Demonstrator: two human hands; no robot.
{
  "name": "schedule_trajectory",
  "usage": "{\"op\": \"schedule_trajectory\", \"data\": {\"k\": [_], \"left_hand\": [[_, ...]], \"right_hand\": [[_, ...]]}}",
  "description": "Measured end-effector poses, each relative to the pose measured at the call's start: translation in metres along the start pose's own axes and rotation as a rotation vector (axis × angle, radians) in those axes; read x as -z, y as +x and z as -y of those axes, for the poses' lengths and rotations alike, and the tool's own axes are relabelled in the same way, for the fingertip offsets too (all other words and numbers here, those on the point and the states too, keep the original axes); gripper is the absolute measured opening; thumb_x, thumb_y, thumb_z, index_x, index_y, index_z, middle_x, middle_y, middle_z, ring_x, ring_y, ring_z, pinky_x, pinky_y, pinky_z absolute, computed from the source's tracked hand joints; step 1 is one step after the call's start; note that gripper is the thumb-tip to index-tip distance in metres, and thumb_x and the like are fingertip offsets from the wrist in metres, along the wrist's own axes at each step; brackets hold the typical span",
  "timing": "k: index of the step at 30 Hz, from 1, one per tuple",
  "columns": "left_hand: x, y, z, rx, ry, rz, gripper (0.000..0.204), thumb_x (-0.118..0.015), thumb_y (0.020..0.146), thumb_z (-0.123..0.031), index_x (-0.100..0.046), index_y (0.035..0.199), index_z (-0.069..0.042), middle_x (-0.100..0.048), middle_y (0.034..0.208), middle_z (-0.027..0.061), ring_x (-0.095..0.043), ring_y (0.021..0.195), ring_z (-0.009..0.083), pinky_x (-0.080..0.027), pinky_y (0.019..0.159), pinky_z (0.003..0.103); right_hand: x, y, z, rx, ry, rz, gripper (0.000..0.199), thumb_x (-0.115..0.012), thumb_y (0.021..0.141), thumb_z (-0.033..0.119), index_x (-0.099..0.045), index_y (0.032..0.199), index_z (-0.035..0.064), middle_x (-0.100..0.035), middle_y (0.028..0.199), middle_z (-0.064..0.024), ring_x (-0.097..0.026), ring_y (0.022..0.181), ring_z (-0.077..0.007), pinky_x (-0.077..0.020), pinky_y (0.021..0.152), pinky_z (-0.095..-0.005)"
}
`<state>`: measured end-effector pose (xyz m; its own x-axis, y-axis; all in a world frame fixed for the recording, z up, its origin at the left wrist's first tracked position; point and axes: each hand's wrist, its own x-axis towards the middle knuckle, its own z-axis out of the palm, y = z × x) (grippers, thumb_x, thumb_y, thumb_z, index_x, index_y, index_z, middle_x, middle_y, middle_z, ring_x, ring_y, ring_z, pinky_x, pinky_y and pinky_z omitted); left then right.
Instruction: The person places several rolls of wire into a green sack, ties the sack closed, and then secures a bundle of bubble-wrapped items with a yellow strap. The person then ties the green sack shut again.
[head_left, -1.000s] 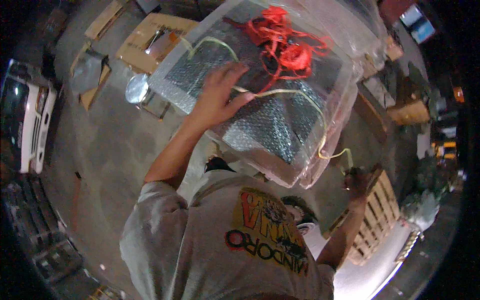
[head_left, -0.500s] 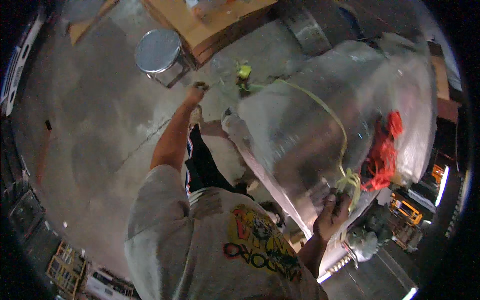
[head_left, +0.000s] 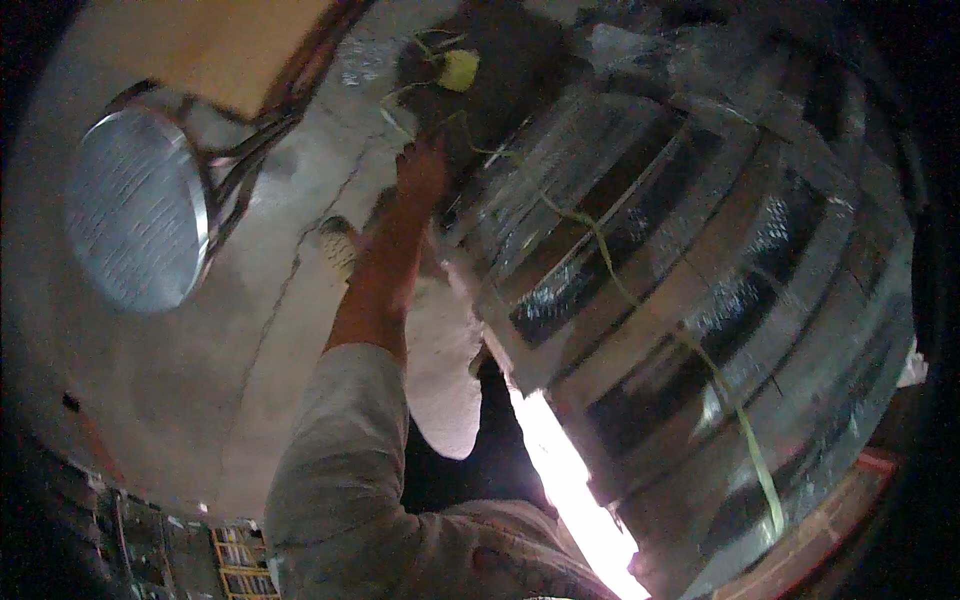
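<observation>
My left hand (head_left: 421,172) reaches down beside the near-left corner of a bulky load wrapped in clear plastic film (head_left: 640,250). Its fingers look apart, with nothing visible in them, though the light is dim. Just beyond the fingertips, a loop of thin yellow-green twine (head_left: 398,118) lies on the floor, leading toward a yellow roll (head_left: 458,70). From there more twine (head_left: 600,240) crosses the top of the wrapped load and hangs down toward its near right edge. My right hand is out of the picture.
On the left stands a round metal-topped stool (head_left: 140,210), close to a tan table or box (head_left: 220,45). A shoe (head_left: 340,248) rests on the cracked concrete floor (head_left: 270,290) beside my forearm. A strip along the load's near edge glares white (head_left: 570,490).
My view has dropped and come closer to the load and stool. My left arm now extends near the yellow roll. My right hand, holding twine, and the red bundle have left view.
</observation>
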<state>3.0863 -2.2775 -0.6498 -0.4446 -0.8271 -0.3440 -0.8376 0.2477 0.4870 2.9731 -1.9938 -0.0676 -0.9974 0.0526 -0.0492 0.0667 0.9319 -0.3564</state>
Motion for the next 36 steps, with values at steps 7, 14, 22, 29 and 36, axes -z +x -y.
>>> {"op": "schedule_trajectory", "data": {"k": [7,14,22,29,36], "left_hand": [[-0.153,0.142,0.010,0.020,-0.032,0.085,0.045,-0.066,0.083,-0.030,-0.057,0.121,-0.008,-0.059,0.116,0.0182,-0.056,0.111,0.0373,-0.047,0.092,0.050],[-0.203,0.113,0.048,-0.006,-0.201,-0.043,0.042,-0.065,0.085,-0.035,-0.060,0.118,-0.008,-0.061,0.117,0.0167,-0.056,0.110,0.0354,-0.044,0.095,0.048],[0.001,-0.123,0.046,0.476,-0.634,0.269,0.031,-0.065,0.085,-0.029,-0.067,0.105,-0.005,-0.065,0.110,0.0142,-0.062,0.098,0.0306,-0.049,0.087,0.040],[0.367,-0.145,-0.031,0.462,-1.659,-0.147,0.042,-0.064,0.086,-0.032,-0.056,0.122,-0.011,-0.060,0.109,0.0052,-0.060,0.096,0.0234,-0.054,0.074,0.038],[0.747,-0.237,-0.391,-0.945,-1.965,-0.362,0.049,-0.059,0.080,-0.015,-0.053,0.124,0.006,-0.054,0.132,0.0215,-0.044,0.130,0.0408,-0.030,0.108,0.067]], "right_hand": [[-0.095,-0.016,-0.055,-0.301,-0.172,-0.029,0.031,-0.062,0.093,0.024,-0.059,0.116,0.0037,-0.061,0.105,-0.0066,-0.055,0.094,-0.0169,-0.0461,0.081,-0.0289],[-0.080,-0.047,-0.073,-0.473,-0.191,-0.013,0.029,-0.063,0.093,0.022,-0.060,0.116,0.0044,-0.061,0.105,-0.0059,-0.055,0.094,-0.0163,-0.0464,0.081,-0.0287],[0.041,-0.042,0.006,-0.151,0.078,-0.051,0.027,-0.064,0.092,0.020,-0.061,0.115,0.0053,-0.062,0.104,-0.0050,-0.056,0.094,-0.0155,-0.0468,0.082,-0.0284],[0.133,0.036,0.104,0.306,0.423,-0.017,0.026,-0.065,0.092,0.018,-0.061,0.115,0.0060,-0.063,0.104,-0.0043,-0.056,0.094,-0.0149,-0.0471,0.082,-0.0282],[0.205,0.049,0.073,0.488,0.569,0.344,0.020,-0.067,0.089,0.018,-0.062,0.098,0.0004,-0.059,0.073,-0.0042,-0.049,0.066,-0.0101,-0.0415,0.060,-0.0295]]}}
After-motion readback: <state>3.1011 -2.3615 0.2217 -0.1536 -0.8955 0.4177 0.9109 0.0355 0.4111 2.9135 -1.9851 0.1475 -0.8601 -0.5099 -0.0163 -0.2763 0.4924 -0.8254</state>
